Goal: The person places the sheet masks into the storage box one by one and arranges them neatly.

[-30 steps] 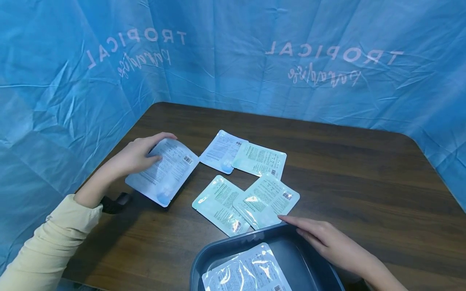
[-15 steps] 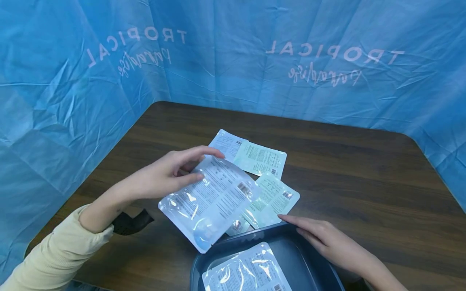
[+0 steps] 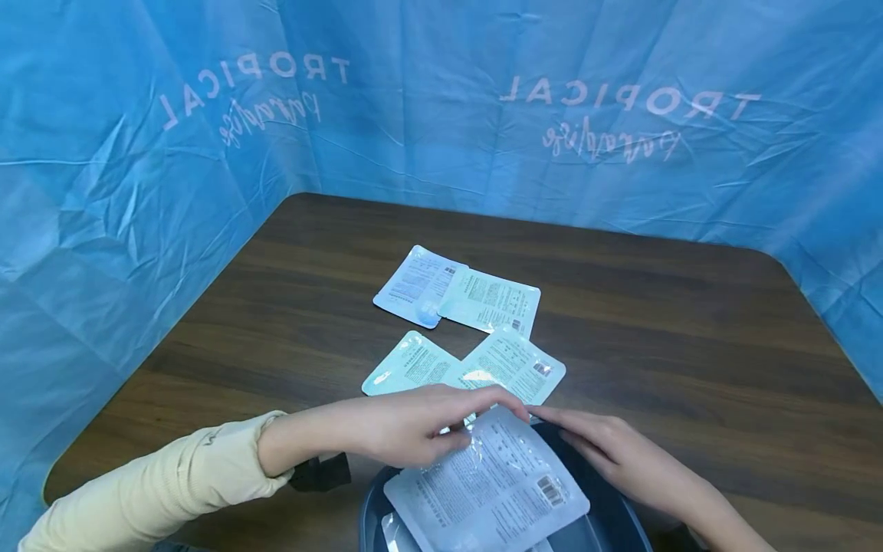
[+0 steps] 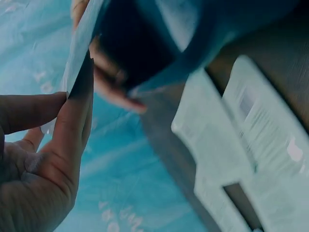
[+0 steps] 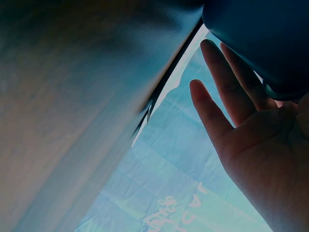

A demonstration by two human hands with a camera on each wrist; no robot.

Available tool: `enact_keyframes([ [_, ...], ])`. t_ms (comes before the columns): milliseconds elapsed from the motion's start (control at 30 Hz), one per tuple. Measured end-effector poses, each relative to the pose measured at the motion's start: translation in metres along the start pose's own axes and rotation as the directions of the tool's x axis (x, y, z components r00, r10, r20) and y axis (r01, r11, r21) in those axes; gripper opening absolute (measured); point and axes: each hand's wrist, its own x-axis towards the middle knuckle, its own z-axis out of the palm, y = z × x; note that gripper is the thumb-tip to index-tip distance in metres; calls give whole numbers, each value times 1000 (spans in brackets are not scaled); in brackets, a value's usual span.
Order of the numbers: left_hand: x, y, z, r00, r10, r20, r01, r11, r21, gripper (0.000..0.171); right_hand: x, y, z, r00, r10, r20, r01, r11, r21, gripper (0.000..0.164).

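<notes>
In the head view my left hand (image 3: 428, 425) holds a flat pale blue printed sachet (image 3: 497, 491) over the dark blue tub (image 3: 610, 510). The left wrist view shows the thumb and fingers pinching this sachet (image 4: 79, 48) at its edge. Beneath it, a corner of another shiny sachet (image 3: 396, 534) lying in the tub shows; the rest is covered. My right hand (image 3: 621, 456) rests along the tub's right side, index finger stretched at the rim. Its fingers look straight and spread beside the tub wall (image 5: 260, 43) in the right wrist view.
Beyond the tub, pale green sachets (image 3: 513, 364) (image 3: 414, 364) overlap on the dark wooden table (image 3: 655, 307). Farther back, a blue sachet (image 3: 417, 287) touches another green sachet (image 3: 493, 299). A blue printed curtain (image 3: 441, 115) hangs round the table.
My left hand has carried the blue sachet from the table's left side, across the green sachets, to above the tub. My right hand has stayed at the tub's rim.
</notes>
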Motion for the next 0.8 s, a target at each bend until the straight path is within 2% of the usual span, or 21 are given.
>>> enact_keyframes([
  [133,5,-5,12,997,19,78,-22,999,39,52,1,0,0,999,-39,-14,39,999,-14,43],
  [300,5,-6,18,993,26,117,-36,996,79,52,2,1,0,999,-42,-13,42,999,-10,42],
  [467,1,-8,22,989,1,145,-15,996,93,52,3,1,0,998,-57,-20,56,998,-24,43],
  [600,-1,-10,28,989,-16,150,1,995,101,53,3,1,0,998,-63,-29,62,997,-35,44],
  [800,3,-16,38,993,-28,112,12,990,144,61,2,0,0,998,-56,-30,55,998,-39,45],
])
